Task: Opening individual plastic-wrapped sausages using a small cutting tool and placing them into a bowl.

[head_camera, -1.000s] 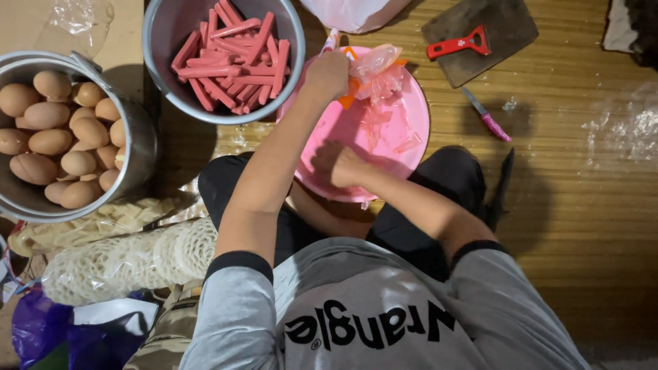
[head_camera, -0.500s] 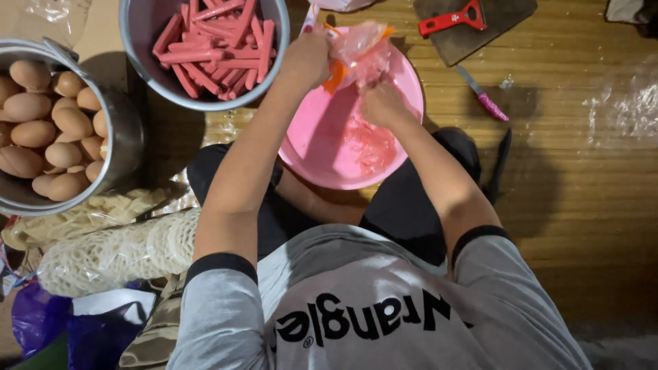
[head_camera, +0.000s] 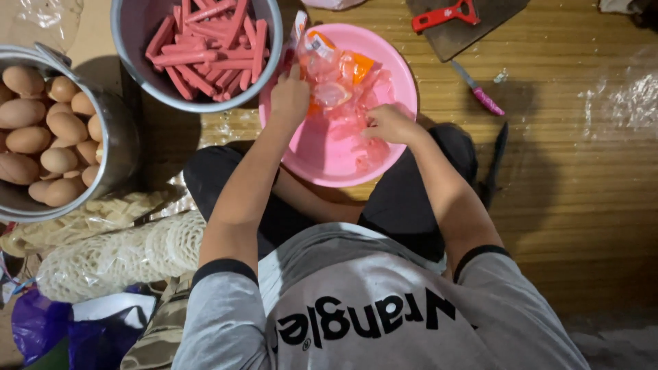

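Upper centre, both hands work inside the pink basin [head_camera: 322, 161]: left hand [head_camera: 291, 96] and right hand [head_camera: 387, 125], fingers clamped on crumpled plastic wrappers [head_camera: 339, 85]; the sausage bowl [head_camera: 127, 41] touches the basin's left rim.

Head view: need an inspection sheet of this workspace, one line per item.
Surface: wooden floor, person seated on it.
Job's things: pink basin holding clear plastic wrappers; metal bowl of red sausages beside it.
Clutter: metal pot of brown eggs, bagged white rings, pink-handled knife, red-handled tool on a dark board.
Hands: left hand and right hand both in the basin on wrappers; exact grip cannot be told.
Cables: nothing seen.
Surroundings: purple bag at lower left.
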